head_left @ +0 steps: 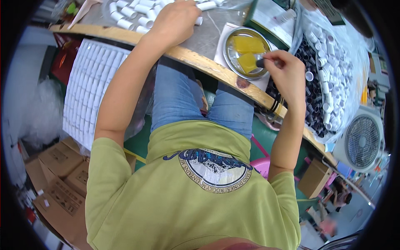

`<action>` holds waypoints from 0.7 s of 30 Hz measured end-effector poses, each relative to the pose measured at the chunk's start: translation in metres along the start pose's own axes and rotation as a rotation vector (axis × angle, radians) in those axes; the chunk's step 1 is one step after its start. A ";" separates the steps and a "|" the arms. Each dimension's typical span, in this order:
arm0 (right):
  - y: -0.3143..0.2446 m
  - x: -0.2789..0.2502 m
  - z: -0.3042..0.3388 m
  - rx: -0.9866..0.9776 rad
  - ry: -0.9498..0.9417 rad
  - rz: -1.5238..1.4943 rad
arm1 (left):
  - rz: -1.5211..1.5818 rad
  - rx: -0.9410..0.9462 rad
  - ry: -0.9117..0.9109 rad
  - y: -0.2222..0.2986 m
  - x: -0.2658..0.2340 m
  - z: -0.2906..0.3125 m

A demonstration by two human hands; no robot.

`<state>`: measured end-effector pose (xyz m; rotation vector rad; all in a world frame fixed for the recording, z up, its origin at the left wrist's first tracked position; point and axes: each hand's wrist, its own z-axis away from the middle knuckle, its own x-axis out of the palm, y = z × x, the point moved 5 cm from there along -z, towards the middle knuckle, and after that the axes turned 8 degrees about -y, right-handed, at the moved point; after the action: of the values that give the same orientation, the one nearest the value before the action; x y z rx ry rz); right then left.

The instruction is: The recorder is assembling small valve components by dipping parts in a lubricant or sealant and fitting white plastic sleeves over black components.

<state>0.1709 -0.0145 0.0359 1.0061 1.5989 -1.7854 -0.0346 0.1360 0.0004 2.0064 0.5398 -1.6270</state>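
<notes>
My right hand [288,74] pinches a small black cap-like piece [260,63] between thumb and fingers. That piece is at the right edge of the lower of two yellow sponge-like pads [247,62], inside a round metal dish [228,63]. Whether it presses on the pad, I cannot tell. At the far side of the table, my left hand [178,21] is curled closed around a white tube [199,21], whose end pokes out beside the palm. Its fingertips are partly hidden. More short white tubes [129,12] lie loose to its left, and another white tube [206,6] is by its fingertips.
The wooden table edge [204,63] runs before my lap. A plastic bag [329,75] of black and white small parts is at right, near a fan [361,137]. A green-edged box [271,23] stands behind the dish. Stacked white tubes [89,87] and cartons [62,196] are at left.
</notes>
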 end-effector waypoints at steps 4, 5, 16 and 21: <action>-0.010 0.015 -0.010 -0.050 -0.040 0.109 | 0.383 0.037 0.062 0.033 -0.024 0.006; -0.010 0.018 -0.012 -0.051 -0.068 0.141 | 0.563 -0.002 0.096 0.035 -0.024 0.010; -0.017 0.023 0.008 0.014 0.040 -0.771 | 1.735 0.014 0.022 0.077 0.006 0.047; 0.027 0.017 0.017 0.025 -0.040 -0.790 | 1.685 0.040 0.028 0.081 -0.007 0.060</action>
<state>0.1797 -0.0338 0.0062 0.3346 2.1277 -2.2877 -0.0354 0.0357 0.0084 1.5086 -0.9875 -0.4779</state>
